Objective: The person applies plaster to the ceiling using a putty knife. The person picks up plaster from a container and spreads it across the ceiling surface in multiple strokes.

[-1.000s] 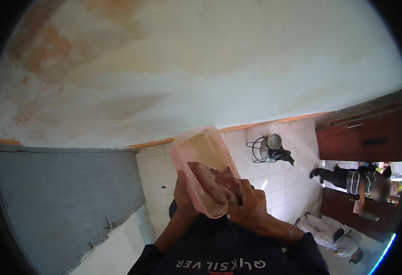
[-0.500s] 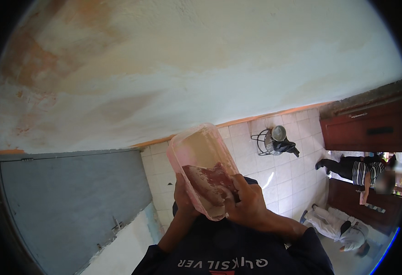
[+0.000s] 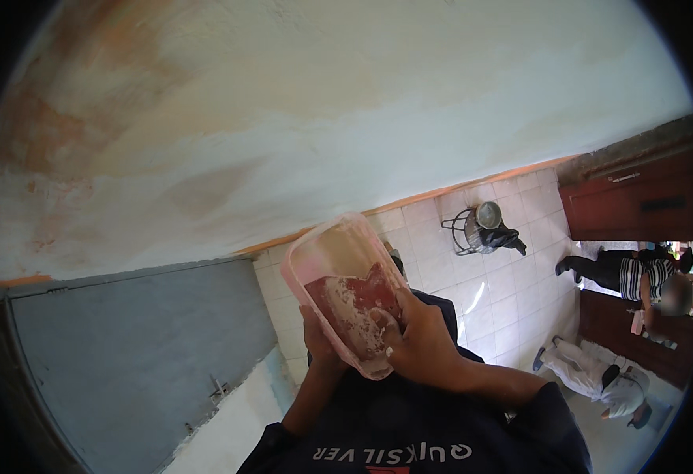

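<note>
My left hand (image 3: 319, 341) is closed around the left side of a translucent pink plastic tub (image 3: 295, 273), which is tilted in front of my chest. My right hand (image 3: 425, 341) grips a flat, dark red putty spreader (image 3: 366, 289), its thumb lying across the face. Pale, pasty smears cover much of the spreader, which is inside the lower part of the tub. Whitish residue coats the tub's walls, and a dab of it is on my right thumb. The spreader and my hand hide the tub's bottom end.
A wall (image 3: 299, 126) with patchy pale plaster fills the upper view. A grey door (image 3: 141, 347) is at left. On the tiled floor (image 3: 496, 292) stands a stool (image 3: 462, 233) with a metal pot (image 3: 488, 214) and dark cloth. Two people are by red doors (image 3: 627, 197) at right.
The spreader has turned its broad, smeared face up inside the tub, and my right thumb now lies over it. The view has shifted slightly.
</note>
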Demonstrator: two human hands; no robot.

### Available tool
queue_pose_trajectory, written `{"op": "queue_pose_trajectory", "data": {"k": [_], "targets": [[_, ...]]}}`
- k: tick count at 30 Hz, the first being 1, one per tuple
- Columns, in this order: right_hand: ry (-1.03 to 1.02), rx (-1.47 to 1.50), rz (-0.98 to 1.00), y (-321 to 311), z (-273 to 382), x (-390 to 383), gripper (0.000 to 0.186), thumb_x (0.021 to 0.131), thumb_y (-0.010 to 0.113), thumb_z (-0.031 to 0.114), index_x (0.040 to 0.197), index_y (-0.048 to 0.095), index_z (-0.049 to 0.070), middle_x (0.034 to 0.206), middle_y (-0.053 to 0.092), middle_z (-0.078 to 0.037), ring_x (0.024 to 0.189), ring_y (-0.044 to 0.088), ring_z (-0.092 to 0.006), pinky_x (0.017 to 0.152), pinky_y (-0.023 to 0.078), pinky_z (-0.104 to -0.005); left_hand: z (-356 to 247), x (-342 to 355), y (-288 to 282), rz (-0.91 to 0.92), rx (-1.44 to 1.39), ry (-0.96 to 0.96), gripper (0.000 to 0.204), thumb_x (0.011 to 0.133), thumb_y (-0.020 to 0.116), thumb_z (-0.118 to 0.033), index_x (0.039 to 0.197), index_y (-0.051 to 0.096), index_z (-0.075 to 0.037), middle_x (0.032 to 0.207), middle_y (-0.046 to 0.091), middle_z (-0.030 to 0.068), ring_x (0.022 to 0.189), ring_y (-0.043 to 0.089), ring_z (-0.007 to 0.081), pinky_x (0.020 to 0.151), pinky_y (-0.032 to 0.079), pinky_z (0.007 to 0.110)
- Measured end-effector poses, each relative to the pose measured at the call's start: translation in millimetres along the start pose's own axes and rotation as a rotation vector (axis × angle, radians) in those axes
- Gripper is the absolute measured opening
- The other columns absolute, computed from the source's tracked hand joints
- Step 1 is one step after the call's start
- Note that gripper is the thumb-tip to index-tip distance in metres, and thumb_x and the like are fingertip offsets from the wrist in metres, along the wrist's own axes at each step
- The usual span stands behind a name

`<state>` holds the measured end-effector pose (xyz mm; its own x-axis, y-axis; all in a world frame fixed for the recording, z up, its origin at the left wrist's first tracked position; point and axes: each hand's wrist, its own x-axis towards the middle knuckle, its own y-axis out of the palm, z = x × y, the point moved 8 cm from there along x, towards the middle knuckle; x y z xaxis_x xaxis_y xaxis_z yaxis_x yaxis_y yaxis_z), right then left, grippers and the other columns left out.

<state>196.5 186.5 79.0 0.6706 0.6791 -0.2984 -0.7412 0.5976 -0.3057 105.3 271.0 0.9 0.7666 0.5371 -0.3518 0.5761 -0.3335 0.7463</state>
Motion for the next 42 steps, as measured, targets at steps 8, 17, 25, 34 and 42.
{"op": "queue_pose_trajectory", "data": {"k": [8, 17, 25, 34, 42], "targets": [[0.077, 0.162, 0.036, -4, -5, 1, 0.014, 0.084, 0.052, 0.003, 0.094, 0.051, -0.006, 0.079, 0.061, -0.012, 0.071, 0.057, -0.0093, 0.061, 0.045, -0.0245, 2, 3, -10, 0.042, 0.012, -0.030, 0.075, 0.082, 0.041, -0.058, 0.131, 0.025, -0.003, 0.126, 0.039, 0.0169, 0.114, 0.042, 0.0301, 0.096, 0.036, 0.043], [0.227, 0.398, -0.001, -18, -15, 1, 0.015, 0.085, 0.052, 0.006, 0.096, 0.052, -0.004, 0.073, 0.060, -0.010, 0.068, 0.057, -0.0119, 0.062, 0.044, -0.0247, -3, 4, 10, 0.246, -0.301, 0.022, 0.060, 0.089, 0.029, -0.050, 0.130, 0.030, -0.006, 0.126, 0.041, 0.0146, 0.113, 0.043, 0.0289, 0.095, 0.036, 0.043], [0.342, 0.665, -0.018, -40, -21, 0, 0.021, 0.088, 0.051, 0.017, 0.096, 0.052, -0.003, 0.066, 0.055, -0.002, 0.051, 0.046, -0.0051, 0.043, 0.037, -0.0198, 9, 13, -1, 0.047, -0.191, -0.012, 0.065, 0.087, 0.034, -0.052, 0.132, 0.025, -0.005, 0.128, 0.039, 0.0130, 0.114, 0.041, 0.0287, 0.096, 0.035, 0.042], [0.111, 0.895, -0.251, -63, -19, 4, 0.025, 0.084, 0.053, 0.007, 0.105, 0.048, -0.006, 0.086, 0.061, -0.011, 0.067, 0.059, -0.0133, 0.056, 0.048, -0.0241, 10, 29, 11, 0.098, -0.169, -0.052, 0.052, 0.082, 0.052, -0.034, 0.123, 0.036, -0.005, 0.114, 0.049, 0.0087, 0.099, 0.052, 0.0225, 0.081, 0.044, 0.035], [0.031, 0.733, -0.198, -83, -6, -3, 0.028, 0.082, 0.053, 0.004, 0.106, 0.046, -0.008, 0.093, 0.060, -0.013, 0.078, 0.060, -0.0159, 0.067, 0.050, -0.0281, 16, 49, 20, 0.327, -0.313, -0.081, 0.052, 0.085, 0.048, -0.037, 0.124, 0.036, -0.005, 0.116, 0.048, 0.0095, 0.106, 0.048, 0.0251, 0.086, 0.044, 0.042]]}}
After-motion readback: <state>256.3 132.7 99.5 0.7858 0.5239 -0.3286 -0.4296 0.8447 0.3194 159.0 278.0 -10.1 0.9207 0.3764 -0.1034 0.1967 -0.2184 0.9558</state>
